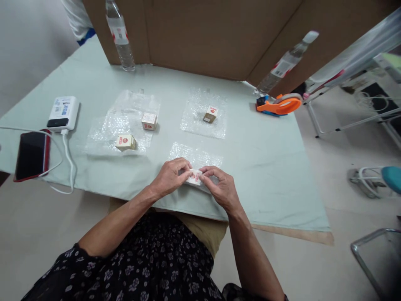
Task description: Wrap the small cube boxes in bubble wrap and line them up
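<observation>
Both my hands hold one small white box with a red mark [194, 177] near the front edge of the table. My left hand [171, 175] pinches its left end and my right hand [219, 186] pinches its right end. The box sits over a sheet of bubble wrap [196, 155]. Two more small boxes [125, 142] [149, 121] rest on a larger bubble wrap sheet [123, 125] to the left. Another box [210, 114] lies on a third sheet [205, 113] further back.
A pale green cloth [266, 167] covers the table. A power bank [63, 113] and a phone [32, 155] with a white cable lie at the left. An orange tape dispenser [278, 105] sits at the right. Two water bottles [120, 35] [285, 62] stand before a cardboard wall [219, 33].
</observation>
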Demonstrator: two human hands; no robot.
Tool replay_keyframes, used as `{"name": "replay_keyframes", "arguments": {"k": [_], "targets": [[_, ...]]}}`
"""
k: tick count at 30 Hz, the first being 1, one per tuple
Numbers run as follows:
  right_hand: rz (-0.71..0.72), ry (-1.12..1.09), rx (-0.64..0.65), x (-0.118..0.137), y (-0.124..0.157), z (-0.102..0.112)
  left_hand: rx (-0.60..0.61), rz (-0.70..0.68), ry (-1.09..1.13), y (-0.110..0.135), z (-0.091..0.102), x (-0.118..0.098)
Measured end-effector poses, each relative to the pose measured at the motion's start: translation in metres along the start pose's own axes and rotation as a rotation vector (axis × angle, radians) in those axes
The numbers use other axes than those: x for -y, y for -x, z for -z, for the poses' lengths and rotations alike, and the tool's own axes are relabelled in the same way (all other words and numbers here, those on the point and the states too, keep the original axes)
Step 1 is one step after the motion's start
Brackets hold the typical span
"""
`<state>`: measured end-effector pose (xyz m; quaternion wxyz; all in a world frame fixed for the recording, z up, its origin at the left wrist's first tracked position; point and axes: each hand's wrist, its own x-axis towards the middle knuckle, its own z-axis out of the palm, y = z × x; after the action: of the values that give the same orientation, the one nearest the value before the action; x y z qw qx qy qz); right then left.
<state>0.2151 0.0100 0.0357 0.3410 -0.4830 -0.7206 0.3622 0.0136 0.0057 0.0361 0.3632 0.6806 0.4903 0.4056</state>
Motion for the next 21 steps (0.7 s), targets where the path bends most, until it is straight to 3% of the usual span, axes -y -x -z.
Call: {"name": "replay_keyframes", "arguments": {"k": [9,18,21], "targets": [[-0.035,-0.077,0.029,-0.001,0.003,0.002,0.076,0.007,-0.056,-0.003,0.002,0.004],[-0.144,-0.101,0.102,-0.009,-0.002,0.009,0.156,0.174,-0.082,-0.007,0.004,-0.002],[-0.131,0.156,-0.120,-0.008,0.004,0.017,0.188,0.220,-0.067,-0.010,0.006,-0.004]]}}
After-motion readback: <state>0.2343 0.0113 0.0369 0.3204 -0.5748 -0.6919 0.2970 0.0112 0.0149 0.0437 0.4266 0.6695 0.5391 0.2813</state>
